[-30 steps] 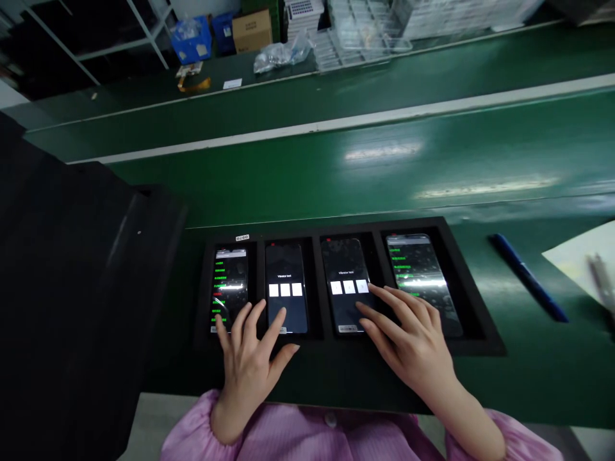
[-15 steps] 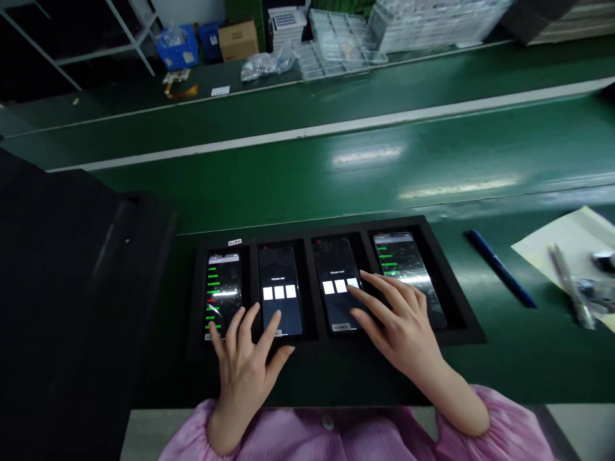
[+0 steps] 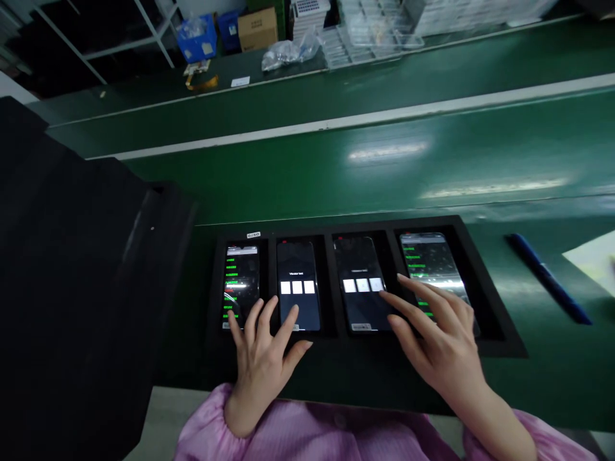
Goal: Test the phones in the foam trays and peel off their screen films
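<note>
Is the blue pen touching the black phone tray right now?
Apart. The head view plainly shows a strip of green tabletop between the blue pen and the black tray.

Dimly lit; light streaks are reflected by table (image 3: 288, 182), glare thrown across leftmost phone (image 3: 241, 287). Left side sunk in shadow. Caption on third phone (image 3: 361, 310) smeared; corners stretched, background softened.

Green bench (image 3: 269, 192) under and beyond left hand (image 3: 264, 362), white strip (image 3: 327, 125) farther out. Light glare (image 3: 388, 152) beyond right hand (image 3: 446, 346). Grey-framed shelving (image 3: 120, 49) far ahead-left of left hand; pale floor (image 3: 163, 419) nearer.
</note>
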A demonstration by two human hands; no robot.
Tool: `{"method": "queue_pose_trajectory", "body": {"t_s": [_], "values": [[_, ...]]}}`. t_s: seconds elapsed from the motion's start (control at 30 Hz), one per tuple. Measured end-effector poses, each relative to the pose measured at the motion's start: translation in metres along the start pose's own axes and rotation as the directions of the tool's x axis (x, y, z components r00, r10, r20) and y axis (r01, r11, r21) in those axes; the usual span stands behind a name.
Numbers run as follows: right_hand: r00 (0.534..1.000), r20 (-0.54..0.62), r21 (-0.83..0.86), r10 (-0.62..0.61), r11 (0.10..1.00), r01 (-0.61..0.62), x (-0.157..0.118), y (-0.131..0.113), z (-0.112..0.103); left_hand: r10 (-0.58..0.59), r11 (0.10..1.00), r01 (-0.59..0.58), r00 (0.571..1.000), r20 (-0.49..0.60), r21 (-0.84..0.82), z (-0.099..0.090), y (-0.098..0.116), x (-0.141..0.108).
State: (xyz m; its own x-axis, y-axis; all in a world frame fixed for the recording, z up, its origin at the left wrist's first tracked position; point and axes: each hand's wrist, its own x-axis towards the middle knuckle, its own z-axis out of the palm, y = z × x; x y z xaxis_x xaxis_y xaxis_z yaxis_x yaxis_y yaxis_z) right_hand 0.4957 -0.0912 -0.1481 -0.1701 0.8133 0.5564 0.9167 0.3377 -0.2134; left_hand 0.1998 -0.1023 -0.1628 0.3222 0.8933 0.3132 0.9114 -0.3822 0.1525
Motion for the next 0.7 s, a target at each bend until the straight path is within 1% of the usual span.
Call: {"method": "queue_pose_trajectory", "body": {"t_s": [0.2,0.27,0.33,0.43,0.5,0.57,0.6,0.63,0.7], "values": [[0.998,-0.055,0.124,-0.015,0.992,0.021,-0.008,-0.005,-0.003,-0.013,1.0,0.013,1.0,-0.003,-0.026,0.0,-0.001,0.0],[0.998,-0.051,0.145,-0.025,0.989,0.032,-0.007,-0.011,-0.002,-0.011,1.0,0.011,1.0,-0.003,-0.029,0.0,-0.001,0.0],[0.999,-0.017,0.152,-0.038,0.988,0.04,-0.002,-0.021,0.003,-0.005,1.0,0.005,1.0,-0.001,-0.031,0.0,0.0,0.001],[0.994,0.081,0.136,-0.069,0.989,0.057,0.013,-0.042,0.015,-0.001,1.0,0.001,1.0,0.005,-0.024,-0.001,0.003,0.002],[0.985,0.138,0.12,-0.104,0.989,0.087,0.024,-0.057,0.025,0.006,1.0,-0.005,1.0,0.008,-0.023,-0.003,0.001,0.001],[0.98,0.152,0.109,-0.129,0.988,0.113,0.034,-0.068,0.034,0.005,0.999,-0.005,1.0,0.01,-0.036,-0.007,-0.008,0.0],[0.981,0.147,0.106,-0.13,0.988,0.115,0.037,-0.072,0.038,-0.014,0.999,0.014,1.0,0.001,-0.038,-0.01,-0.017,-0.001],[0.982,0.138,0.104,-0.126,0.988,0.112,0.039,-0.075,0.042,-0.052,0.998,0.051,0.999,-0.018,-0.033,-0.013,-0.028,-0.002],[0.985,0.133,0.099,-0.111,0.99,0.098,0.041,-0.078,0.049,-0.176,0.984,0.177,0.982,-0.073,0.009,-0.02,-0.054,-0.002]]}}
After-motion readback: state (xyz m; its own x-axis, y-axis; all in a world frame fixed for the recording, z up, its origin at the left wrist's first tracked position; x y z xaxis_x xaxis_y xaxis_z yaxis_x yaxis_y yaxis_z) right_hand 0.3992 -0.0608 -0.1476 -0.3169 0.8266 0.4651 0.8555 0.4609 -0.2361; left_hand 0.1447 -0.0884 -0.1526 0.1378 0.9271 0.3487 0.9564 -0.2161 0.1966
